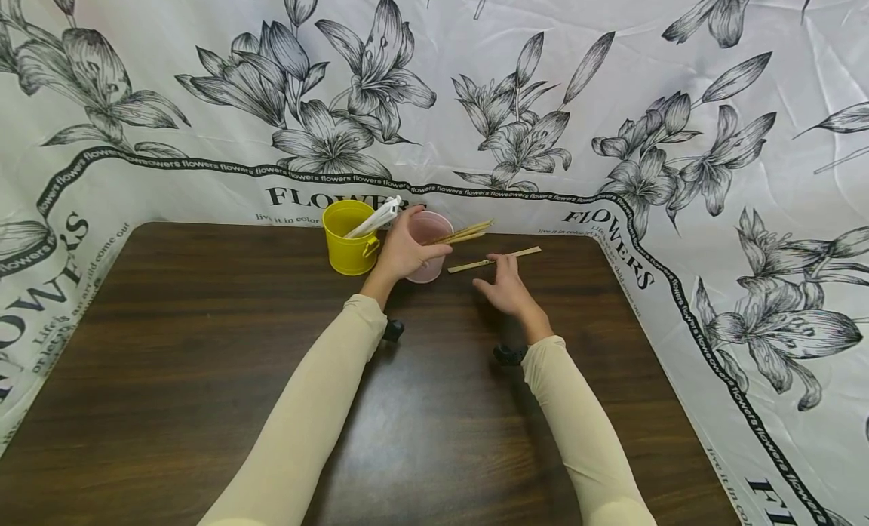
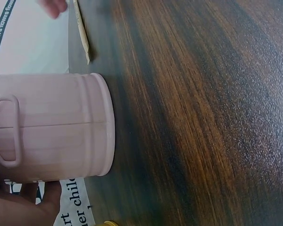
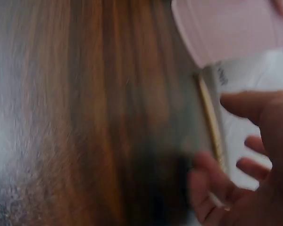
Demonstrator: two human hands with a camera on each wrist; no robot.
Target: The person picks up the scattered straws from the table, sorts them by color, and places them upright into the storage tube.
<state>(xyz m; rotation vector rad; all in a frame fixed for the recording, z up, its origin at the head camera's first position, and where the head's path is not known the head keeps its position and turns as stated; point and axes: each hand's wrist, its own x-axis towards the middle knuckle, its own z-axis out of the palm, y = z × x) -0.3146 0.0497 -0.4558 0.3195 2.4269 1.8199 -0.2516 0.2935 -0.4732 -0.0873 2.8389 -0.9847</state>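
Observation:
My left hand (image 1: 403, 252) grips a small pink bucket (image 1: 426, 272) at its side and rim. In the left wrist view the pink bucket (image 2: 52, 127) shows a handle loop, with fingers (image 2: 23, 205) against its far side. Several thin tan sticks (image 1: 468, 232) lean out of it to the right. Another slim tan stick (image 1: 529, 251), seemingly paper-wrapped, lies on the table. Right at this stick hovers my right hand (image 1: 508, 288), thumb and fingers spread; whether they touch it cannot be told. The right wrist view, blurred, has nothing held in the hand (image 3: 254, 160).
Left of the pink bucket stands a yellow bucket (image 1: 348, 254) holding white wrapped items (image 1: 372, 220). Both buckets are near the back edge of the dark wooden table (image 1: 204, 375). A white flower-printed cloth (image 1: 475, 149) hangs behind and beside the table.

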